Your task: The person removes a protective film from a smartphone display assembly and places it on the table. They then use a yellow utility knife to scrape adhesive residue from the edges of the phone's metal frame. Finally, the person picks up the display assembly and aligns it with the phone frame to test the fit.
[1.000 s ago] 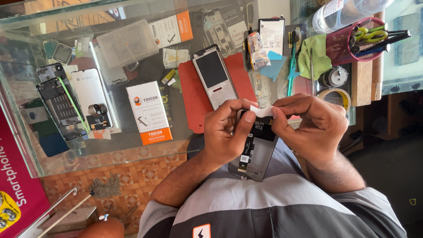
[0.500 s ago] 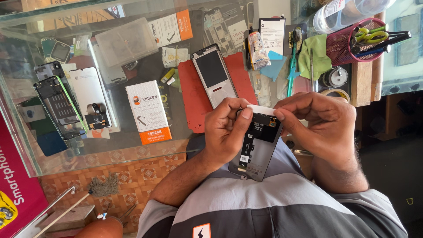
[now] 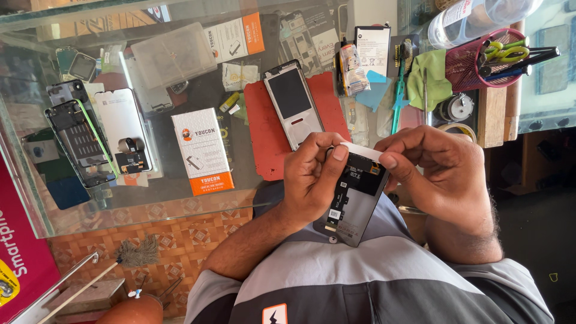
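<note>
Left hand (image 3: 312, 180) and right hand (image 3: 438, 174), curled inward, pinching opened phone (image 3: 354, 198) at its 12 o'clock edge, above glass table (image 3: 150, 192).

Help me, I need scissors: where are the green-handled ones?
Head view, upper right: the green-handled scissors stand in the pink mesh pen cup, beside the green cloth.

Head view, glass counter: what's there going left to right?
Opened phone with exposed internals → white and orange box → red mat with a phone frame on it → green tool → green cloth → pink mesh pen holder.
</note>
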